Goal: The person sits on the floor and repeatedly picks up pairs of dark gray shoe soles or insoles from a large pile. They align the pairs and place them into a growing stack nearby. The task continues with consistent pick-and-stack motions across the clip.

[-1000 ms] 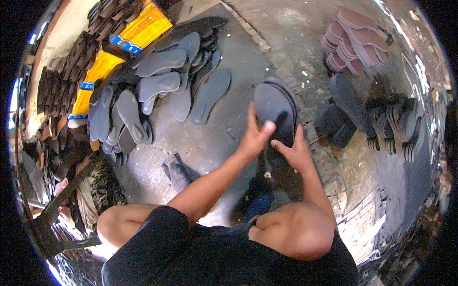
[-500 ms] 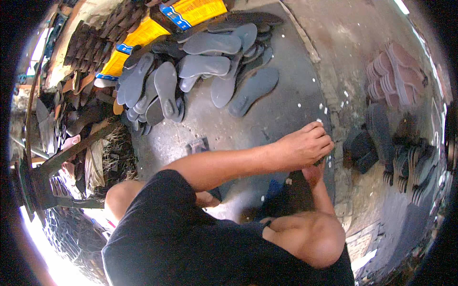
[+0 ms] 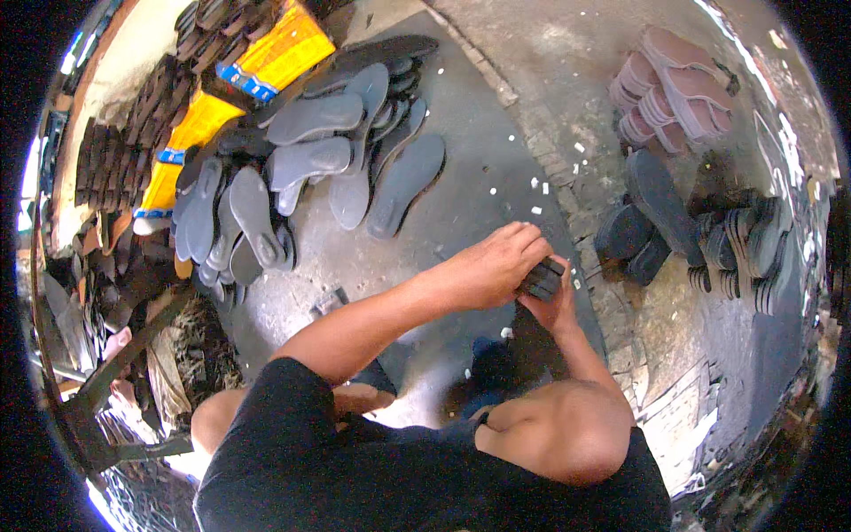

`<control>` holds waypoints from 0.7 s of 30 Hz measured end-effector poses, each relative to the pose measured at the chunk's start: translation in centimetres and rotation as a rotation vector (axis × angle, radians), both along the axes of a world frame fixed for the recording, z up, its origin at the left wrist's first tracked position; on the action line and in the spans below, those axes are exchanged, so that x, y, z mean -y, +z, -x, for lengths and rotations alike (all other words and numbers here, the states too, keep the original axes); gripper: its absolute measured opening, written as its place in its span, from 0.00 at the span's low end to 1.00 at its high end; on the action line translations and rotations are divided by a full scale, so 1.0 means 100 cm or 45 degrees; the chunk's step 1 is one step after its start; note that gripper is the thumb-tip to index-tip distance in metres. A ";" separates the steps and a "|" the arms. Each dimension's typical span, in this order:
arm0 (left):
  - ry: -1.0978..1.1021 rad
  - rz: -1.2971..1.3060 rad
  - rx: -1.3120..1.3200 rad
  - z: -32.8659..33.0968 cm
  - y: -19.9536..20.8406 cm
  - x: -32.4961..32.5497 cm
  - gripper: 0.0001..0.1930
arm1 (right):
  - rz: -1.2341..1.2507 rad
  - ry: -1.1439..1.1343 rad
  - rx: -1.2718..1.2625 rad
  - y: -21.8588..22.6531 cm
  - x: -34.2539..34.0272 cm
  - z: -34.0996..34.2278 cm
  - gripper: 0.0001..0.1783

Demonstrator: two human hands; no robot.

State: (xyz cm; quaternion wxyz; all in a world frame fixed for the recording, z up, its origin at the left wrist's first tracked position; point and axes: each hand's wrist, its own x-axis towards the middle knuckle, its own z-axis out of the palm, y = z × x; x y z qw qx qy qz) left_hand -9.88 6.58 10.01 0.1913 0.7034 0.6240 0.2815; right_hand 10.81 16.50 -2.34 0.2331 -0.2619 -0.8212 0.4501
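Observation:
My left hand (image 3: 499, 266) reaches across in front of me, its fingers closed over the far, left side of a dark block with ridged, layered edges (image 3: 542, 279). On the near, right side, my right hand (image 3: 555, 304) is wrapped around the same block. Most of the block is covered by fingers, so its exact kind cannot be told. Grey shoe soles (image 3: 408, 186) lie in a loose heap on the dark floor sheet (image 3: 470, 204), beyond my left forearm.
Yellow and blue packages (image 3: 288, 51) stand along the left, beside stacked dark pieces (image 3: 106, 164). Pinkish soles (image 3: 678, 89) are piled at the far right, with dark soles (image 3: 660, 204) nearer. A wooden beam (image 3: 133, 346) slants at the left. Small white scraps dot the floor.
The view has turned, so the sole heap sits further left and the right-hand piles further in. My hands appear further left in it, and more of the dark block shows between them.

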 end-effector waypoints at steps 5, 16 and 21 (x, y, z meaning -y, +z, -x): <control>0.184 0.204 -0.172 0.048 -0.026 0.016 0.43 | -0.592 -0.075 0.302 0.049 -0.001 0.001 0.42; 0.546 0.231 1.746 -0.038 -0.024 -0.030 0.38 | 0.865 -0.026 -0.073 0.064 0.000 -0.009 0.53; 0.138 0.751 0.979 -0.047 0.004 -0.094 0.42 | 1.023 -0.183 -0.670 0.088 -0.074 -0.063 0.48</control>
